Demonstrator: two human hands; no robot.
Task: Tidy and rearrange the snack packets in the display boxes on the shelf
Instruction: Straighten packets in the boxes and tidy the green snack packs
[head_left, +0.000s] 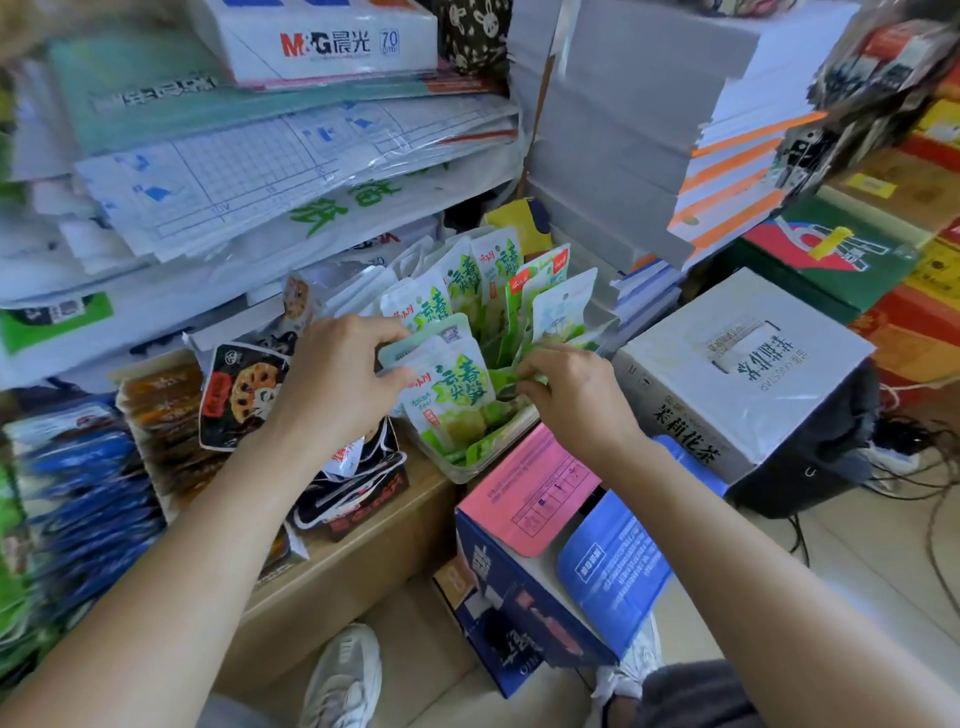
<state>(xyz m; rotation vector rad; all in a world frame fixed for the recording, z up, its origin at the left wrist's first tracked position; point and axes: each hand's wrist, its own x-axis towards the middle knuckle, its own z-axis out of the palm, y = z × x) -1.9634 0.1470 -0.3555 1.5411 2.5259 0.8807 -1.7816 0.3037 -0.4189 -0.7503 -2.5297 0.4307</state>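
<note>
Snack packets (451, 387) pinched between curled fingers of left hand (332, 376) and right hand (569, 392).

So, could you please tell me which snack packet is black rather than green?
The lotus-root packet beside the left hand: black with a red label; the packets that hand grips are green.

wht sneakers (345, 675), dk grey shorts (691, 696)

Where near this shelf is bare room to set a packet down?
Bare shelf top between the black display box and the pink-topped carton; the white carton's flat top too. Crowded: the clear tray of green packets, where the left hand and right hand work.
</note>
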